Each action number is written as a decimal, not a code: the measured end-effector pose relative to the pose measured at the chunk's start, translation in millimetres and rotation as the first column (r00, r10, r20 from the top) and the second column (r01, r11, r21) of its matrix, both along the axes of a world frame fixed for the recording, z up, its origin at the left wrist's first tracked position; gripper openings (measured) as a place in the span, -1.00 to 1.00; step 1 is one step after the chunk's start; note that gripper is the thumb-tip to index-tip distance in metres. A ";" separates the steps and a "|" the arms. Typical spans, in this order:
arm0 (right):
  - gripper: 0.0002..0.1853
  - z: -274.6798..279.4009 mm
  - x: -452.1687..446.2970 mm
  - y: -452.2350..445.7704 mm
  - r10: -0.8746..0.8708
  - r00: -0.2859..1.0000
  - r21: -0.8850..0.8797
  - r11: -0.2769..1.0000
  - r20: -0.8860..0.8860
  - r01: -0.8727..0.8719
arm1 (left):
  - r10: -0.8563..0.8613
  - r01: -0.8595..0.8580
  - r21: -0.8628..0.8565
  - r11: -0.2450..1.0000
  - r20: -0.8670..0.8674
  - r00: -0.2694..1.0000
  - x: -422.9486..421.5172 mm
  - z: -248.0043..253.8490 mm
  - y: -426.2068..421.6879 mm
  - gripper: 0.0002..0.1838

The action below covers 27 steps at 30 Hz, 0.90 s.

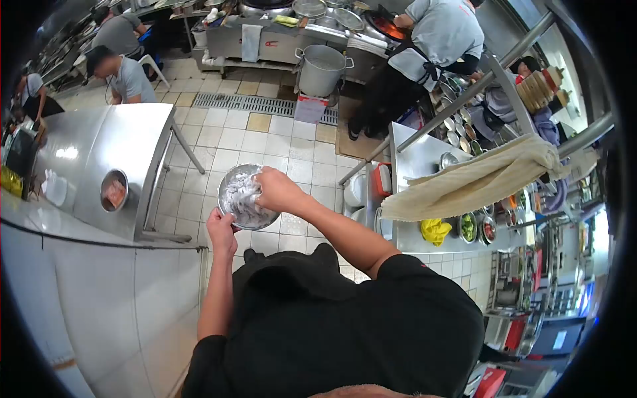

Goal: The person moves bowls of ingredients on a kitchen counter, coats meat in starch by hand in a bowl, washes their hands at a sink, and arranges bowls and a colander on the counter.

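Note:
A round metal bowl (pixel 222 187) is held out in front of my body, above the tiled floor. Inside it lie white-coated food pieces (pixel 240 207), dusted with what looks like flour. My left hand (pixel 221 229) grips the near left rim of the bowl, thumb on top. From the right, my right hand (pixel 273 190) reaches into the bowl, its fingers curled down into the white pieces. The fingertips are coated white and partly hidden, so the exact grasp is hard to see.
On the steel table (pixel 86 142) at left stands a metal container (pixel 115 191) of pinkish raw food. A big pot (pixel 323 71) stands ahead, near the stoves. At right, a cloth (pixel 474 178) hangs over a rail above a prep counter. A co-worker (pixel 441 40) stands at a wok.

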State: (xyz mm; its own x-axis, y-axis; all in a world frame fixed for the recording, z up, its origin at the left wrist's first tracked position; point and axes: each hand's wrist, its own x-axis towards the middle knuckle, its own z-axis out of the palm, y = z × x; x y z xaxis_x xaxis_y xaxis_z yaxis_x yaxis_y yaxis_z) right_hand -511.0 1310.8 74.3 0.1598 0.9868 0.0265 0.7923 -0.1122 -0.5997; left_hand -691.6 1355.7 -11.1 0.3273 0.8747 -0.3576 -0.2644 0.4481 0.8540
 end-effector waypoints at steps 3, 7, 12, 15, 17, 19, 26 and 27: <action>-0.64 32.5 -18.6 25.6 -0.101 0.994 0.127 0.986 -0.032 0.104 | -0.087 0.086 0.013 0.996 0.012 0.996 -15.9 -3.5 43.4 -0.88; -0.58 47.4 -36.6 49.5 -0.175 0.981 0.321 0.927 -0.086 0.194 | -0.144 0.143 0.029 0.989 0.042 0.989 -25.7 3.6 78.0 -0.78; -0.49 -26.3 -65.9 83.9 -0.043 0.996 0.087 0.996 0.072 0.037 | -0.080 0.079 0.017 0.997 0.071 0.994 -49.0 6.3 101.7 -0.82; -0.54 -17.8 -87.5 97.6 -0.021 1.000 0.048 0.999 0.004 0.020 | 0.019 -0.019 -0.018 1.000 -0.013 1.000 -73.8 -26.7 120.7 -0.92; -0.57 -18.9 -92.3 105.6 -0.038 0.997 0.082 0.996 -0.067 0.044 | 0.158 -0.157 -0.071 0.985 0.011 0.987 -95.2 -43.9 128.7 -0.90; -0.59 -28.4 -91.4 111.9 -0.050 0.997 0.091 0.994 -0.051 0.055 | 0.318 -0.313 -0.111 0.943 0.032 0.947 -114.0 -58.0 136.4 -0.88; -0.65 -74.8 -46.1 61.7 -0.244 0.940 -0.061 0.970 -0.239 0.237 | 0.741 -0.729 -0.172 0.663 0.011 0.671 -178.5 -77.6 173.0 -0.85; -0.65 -83.8 -36.3 48.5 -0.288 0.923 -0.084 0.958 -0.257 0.275 | 0.753 -0.742 -0.165 0.649 0.000 0.658 -185.5 -82.0 179.6 -0.85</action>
